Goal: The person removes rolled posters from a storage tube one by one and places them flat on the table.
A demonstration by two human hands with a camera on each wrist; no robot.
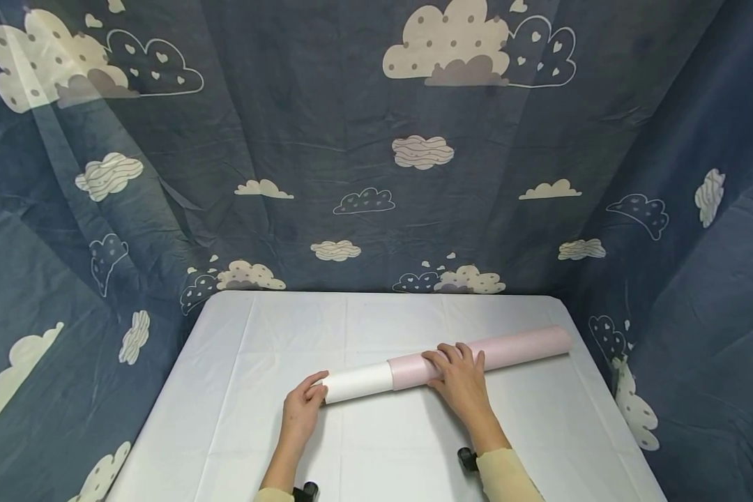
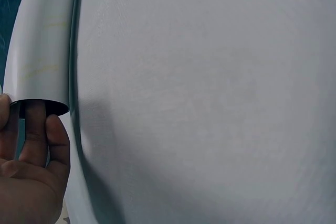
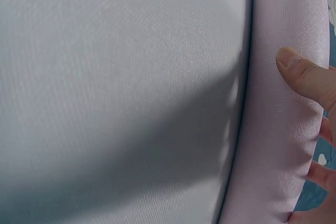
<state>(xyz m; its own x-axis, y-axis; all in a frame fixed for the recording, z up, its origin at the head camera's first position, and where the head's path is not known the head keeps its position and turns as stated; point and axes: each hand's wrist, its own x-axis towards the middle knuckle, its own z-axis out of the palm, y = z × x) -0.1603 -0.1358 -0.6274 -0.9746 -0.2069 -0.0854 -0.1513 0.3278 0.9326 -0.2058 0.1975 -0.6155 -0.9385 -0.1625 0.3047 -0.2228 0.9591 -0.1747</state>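
A long pink roll [image 1: 527,345] with a finely creased surface lies slantwise on the white-covered table. From its left end sticks out a white tube [image 1: 358,383], hollow at the end. My left hand [image 1: 301,415] holds the white tube by that open end; in the left wrist view, some fingers [image 2: 35,135] reach inside the rim while another digit stays outside. The right hand [image 1: 464,383] grips the pink roll near its left part. In the right wrist view the thumb [image 3: 302,74] presses on the near side of the roll, and the other fingers go over its far side.
White cloth [image 1: 226,432] with fold lines covers the table. A dark blue curtain [image 1: 326,104] with cloud prints hangs behind and at both sides. The roll's right end is close to the table's right edge.
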